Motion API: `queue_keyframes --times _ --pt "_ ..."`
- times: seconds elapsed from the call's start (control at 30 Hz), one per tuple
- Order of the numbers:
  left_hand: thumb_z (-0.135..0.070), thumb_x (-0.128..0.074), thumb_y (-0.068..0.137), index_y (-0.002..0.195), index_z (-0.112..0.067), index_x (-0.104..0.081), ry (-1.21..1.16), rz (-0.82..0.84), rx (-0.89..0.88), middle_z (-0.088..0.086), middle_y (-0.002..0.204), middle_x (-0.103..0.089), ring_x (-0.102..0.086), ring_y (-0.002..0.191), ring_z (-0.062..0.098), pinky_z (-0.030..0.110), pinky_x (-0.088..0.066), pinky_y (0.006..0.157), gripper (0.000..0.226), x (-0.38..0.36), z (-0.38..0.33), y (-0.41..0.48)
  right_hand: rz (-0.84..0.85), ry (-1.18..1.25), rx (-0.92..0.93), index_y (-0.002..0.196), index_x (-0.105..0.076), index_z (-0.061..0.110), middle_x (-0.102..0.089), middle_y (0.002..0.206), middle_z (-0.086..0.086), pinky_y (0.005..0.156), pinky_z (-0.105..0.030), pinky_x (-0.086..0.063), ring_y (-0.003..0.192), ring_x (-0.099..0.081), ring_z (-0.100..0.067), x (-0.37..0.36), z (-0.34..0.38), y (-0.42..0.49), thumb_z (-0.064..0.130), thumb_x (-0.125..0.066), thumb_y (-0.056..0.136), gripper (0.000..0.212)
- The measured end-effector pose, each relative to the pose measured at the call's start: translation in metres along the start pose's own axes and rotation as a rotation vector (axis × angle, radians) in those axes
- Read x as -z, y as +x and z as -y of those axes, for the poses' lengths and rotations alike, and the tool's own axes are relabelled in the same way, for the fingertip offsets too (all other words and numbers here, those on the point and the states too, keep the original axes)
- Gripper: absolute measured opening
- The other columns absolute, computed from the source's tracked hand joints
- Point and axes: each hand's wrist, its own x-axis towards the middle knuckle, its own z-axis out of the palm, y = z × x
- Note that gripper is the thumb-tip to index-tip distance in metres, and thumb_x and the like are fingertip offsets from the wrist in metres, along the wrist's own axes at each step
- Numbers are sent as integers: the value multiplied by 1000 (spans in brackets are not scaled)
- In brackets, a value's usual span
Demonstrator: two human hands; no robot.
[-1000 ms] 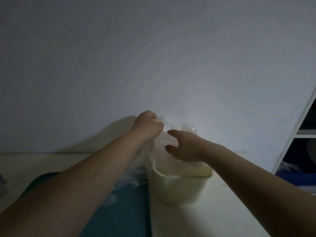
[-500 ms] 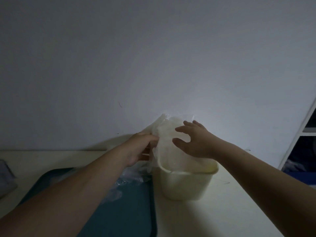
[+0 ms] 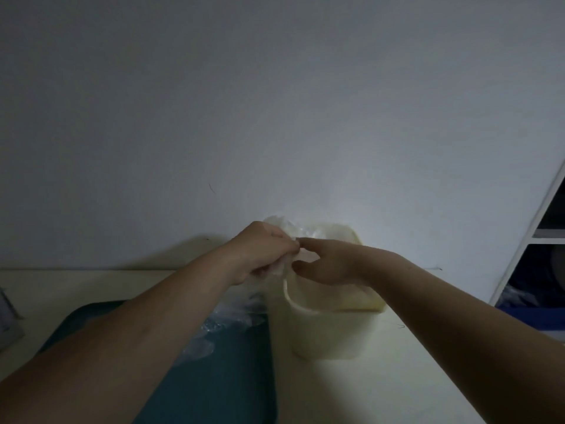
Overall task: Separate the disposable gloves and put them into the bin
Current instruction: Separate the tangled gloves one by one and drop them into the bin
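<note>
Behind everything, plain grey-white painted wall (image 3: 275,102), filling the upper view. Below it, pale cream flat tabletop (image 3: 412,387), running the full width. On its left part, dark teal rectangular tray (image 3: 220,381) with rounded corners. At the right edge, white-framed open shelving unit (image 3: 548,206), contents too dark to make out. Just beside the tray's right side, pale yellow rectangular plastic bin (image 3: 330,335), upright on the tabletop, close against the wall. Reaching in from the bottom corners, two bare forearms, meeting above the bin's left rim. Left hand (image 3: 263,252) with fingers curled, gripping a bunch of clear thin-film disposable gloves (image 3: 282,226), sticking up past the knuckles over the bin's mouth. Right hand (image 3: 331,264) with forefinger and thumb stretched out and apart, tips at the film just beside the left knuckles; cannot tell whether pinching it. On the tray's far end, under the left forearm, loose clear film gloves (image 3: 226,324) in a flat heap. At the far left edge, small grey object (image 3: 7,319), cut off.
</note>
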Motion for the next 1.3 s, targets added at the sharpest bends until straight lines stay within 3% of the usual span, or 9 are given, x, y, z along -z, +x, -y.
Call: queue_keyframes --times 0.2,0.33,0.5,0.67,0.77,0.83,1.0,1.17,1.3 --pt "-45 -55 105 106 -17 -69 28 -225 5 4 102 -68 -63 86 20 32 -51 70 31 14 17 10 120 -145 -87 154 -33 54 -45 159 1 107 -37 -45 133 -54 -26 -4 -6 11 74 -54 91 69" --pt "-43 -54 106 126 -20 -65 -32 -127 49 3 119 -66 -63 108 27 44 -58 97 33 8 26 10 213 -300 -93 157 -34 45 -44 159 0 114 -42 -42 137 -50 -27 -12 -5 17 61 -58 95 69" --pt "-31 -61 103 109 -28 -72 100 -94 -159 -8 115 -68 -62 105 10 31 -54 88 14 2 20 2 319 -603 -141 151 -47 18 -51 150 -9 117 -48 -37 138 -47 -30 -29 -5 36 44 -42 103 54" --pt "-35 -62 103 121 -30 -73 263 -20 -266 -15 130 -63 -57 121 8 32 -46 107 21 1 21 -18 197 -446 -150 151 -51 28 -53 151 -2 113 -41 -43 135 -52 -26 -12 6 24 45 -61 95 59" --pt "-32 -62 104 125 -29 -71 251 -84 -317 -16 133 -62 -54 125 6 31 -43 108 24 12 29 -30 72 -399 -134 116 -71 23 -64 129 -5 98 -36 -49 115 -62 -25 13 22 11 37 -57 91 31" --pt "-31 -63 102 123 -29 -72 252 -103 -322 -18 128 -64 -56 123 4 29 -44 106 23 25 38 -38 -96 -439 -108 93 -67 22 -67 110 -1 83 -34 -51 97 -64 -23 20 37 0 30 -54 85 17" --pt "-40 -71 96 112 -37 -70 435 -102 -188 -15 126 -63 -60 121 11 36 -51 105 17 58 79 -59 -365 -376 120 124 -69 26 -70 117 2 89 -36 -57 101 -67 -21 -15 105 -13 18 -56 87 41" --pt "-56 -65 86 130 -34 -60 981 -49 56 -3 133 -51 -46 130 28 38 -47 100 50 99 134 -87 -143 -426 290 135 -63 30 -67 129 1 85 -36 -56 105 -64 -20 -92 142 11 30 -50 99 38" --pt "-37 -71 88 123 -25 -68 774 -41 35 -5 125 -66 -62 113 20 32 -52 97 37 114 173 -92 92 -302 202 142 -59 28 -58 147 -4 109 -39 -47 131 -57 -26 -134 145 31 38 -55 100 43"
